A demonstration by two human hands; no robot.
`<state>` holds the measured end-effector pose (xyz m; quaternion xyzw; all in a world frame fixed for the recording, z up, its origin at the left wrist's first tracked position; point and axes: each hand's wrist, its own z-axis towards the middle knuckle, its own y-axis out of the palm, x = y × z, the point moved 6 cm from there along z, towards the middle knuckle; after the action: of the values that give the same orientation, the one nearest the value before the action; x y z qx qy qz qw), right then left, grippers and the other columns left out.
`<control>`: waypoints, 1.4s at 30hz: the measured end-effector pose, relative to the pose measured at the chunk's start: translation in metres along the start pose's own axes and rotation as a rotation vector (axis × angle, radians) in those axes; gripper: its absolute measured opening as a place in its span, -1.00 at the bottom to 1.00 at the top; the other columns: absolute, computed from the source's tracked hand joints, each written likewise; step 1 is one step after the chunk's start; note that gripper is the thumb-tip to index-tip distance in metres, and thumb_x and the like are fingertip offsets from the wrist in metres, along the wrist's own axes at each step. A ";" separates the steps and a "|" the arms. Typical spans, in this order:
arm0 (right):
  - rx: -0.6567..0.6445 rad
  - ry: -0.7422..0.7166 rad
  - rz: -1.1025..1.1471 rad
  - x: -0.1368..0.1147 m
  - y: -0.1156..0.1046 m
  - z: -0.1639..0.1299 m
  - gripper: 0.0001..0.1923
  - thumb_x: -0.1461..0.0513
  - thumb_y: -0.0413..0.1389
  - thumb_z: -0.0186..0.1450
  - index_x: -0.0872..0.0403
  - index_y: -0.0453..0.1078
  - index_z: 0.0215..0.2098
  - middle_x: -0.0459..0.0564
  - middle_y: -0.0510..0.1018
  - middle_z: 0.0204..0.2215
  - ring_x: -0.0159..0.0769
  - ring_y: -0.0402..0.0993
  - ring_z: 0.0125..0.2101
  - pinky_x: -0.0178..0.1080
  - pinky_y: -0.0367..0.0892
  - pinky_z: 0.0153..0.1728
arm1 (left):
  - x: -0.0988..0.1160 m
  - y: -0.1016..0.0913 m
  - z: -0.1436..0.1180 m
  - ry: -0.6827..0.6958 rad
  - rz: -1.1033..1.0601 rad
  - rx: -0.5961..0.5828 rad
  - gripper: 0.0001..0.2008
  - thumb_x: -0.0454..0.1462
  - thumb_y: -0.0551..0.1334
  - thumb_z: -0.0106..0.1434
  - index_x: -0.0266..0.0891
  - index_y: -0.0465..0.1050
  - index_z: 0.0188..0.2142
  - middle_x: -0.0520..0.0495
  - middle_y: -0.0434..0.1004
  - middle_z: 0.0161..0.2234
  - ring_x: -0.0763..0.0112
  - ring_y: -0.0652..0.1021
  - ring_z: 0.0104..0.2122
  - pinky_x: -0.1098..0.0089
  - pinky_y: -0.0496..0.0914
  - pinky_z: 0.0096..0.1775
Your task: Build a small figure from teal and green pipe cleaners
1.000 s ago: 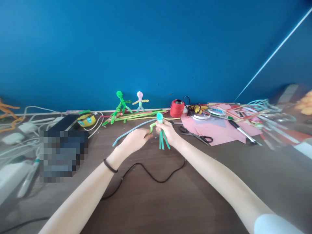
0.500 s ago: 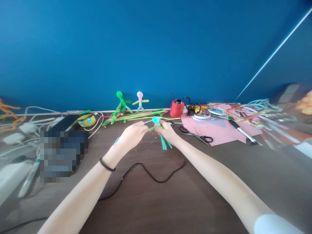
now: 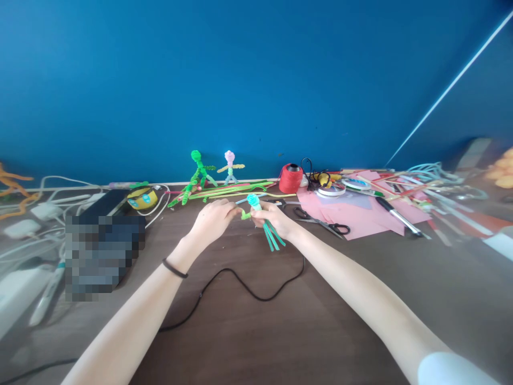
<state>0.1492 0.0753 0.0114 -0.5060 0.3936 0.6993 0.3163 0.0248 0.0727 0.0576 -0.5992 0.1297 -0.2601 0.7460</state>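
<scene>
Pinching the teal pipe-cleaner figure [image 3: 260,222] between right hand [image 3: 274,219] and left hand [image 3: 212,219], steadying its body while twisting a green arm on.

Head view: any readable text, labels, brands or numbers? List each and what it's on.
None readable.
Yellow tape measure: blue label, too blurred to read.
Pixelated block: masked, nothing legible.
Red thread spool and tape roll: no print that can be made out.
Pipe-cleaner figure in both hands: no text.
</scene>
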 end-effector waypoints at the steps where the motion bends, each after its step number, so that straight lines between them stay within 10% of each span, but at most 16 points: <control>1: 0.000 0.009 0.038 0.000 0.001 0.000 -0.85 0.27 0.11 0.10 0.12 0.20 -0.54 -0.26 0.14 -0.74 -0.54 0.04 -0.69 -0.35 -0.07 -0.59 | -0.001 0.002 0.000 -0.015 -0.018 -0.013 -0.61 -0.15 -0.11 0.30 -0.24 0.44 -0.34 -0.11 0.44 -0.38 0.28 0.46 -0.29 0.36 0.29 -0.26; 19: 0.107 -0.010 0.210 0.000 0.000 0.003 -0.83 0.25 0.13 0.05 0.11 0.19 -0.54 -0.27 0.16 -0.76 -0.55 0.02 -0.72 -0.35 -0.09 -0.63 | 0.019 0.022 -0.008 0.014 -0.214 -0.171 -0.62 -0.16 -0.12 0.30 -0.24 0.42 -0.28 -0.15 0.55 -0.27 0.24 0.53 -0.28 0.32 0.32 -0.23; 42: 0.269 -0.111 -0.557 -0.004 -0.021 0.002 -0.85 0.18 0.03 0.13 0.08 0.16 -0.48 -0.21 0.16 -0.64 -0.47 0.08 -0.60 -0.35 0.03 -0.53 | 0.026 -0.008 -0.005 0.180 -0.253 -0.082 -0.75 -0.32 -0.05 0.25 -0.23 0.36 -0.43 -0.04 0.44 -0.40 0.39 0.43 -0.33 0.38 0.30 -0.24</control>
<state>0.1671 0.0866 0.0107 -0.5091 0.3109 0.5538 0.5810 0.0422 0.0530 0.0673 -0.6151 0.1301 -0.3990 0.6675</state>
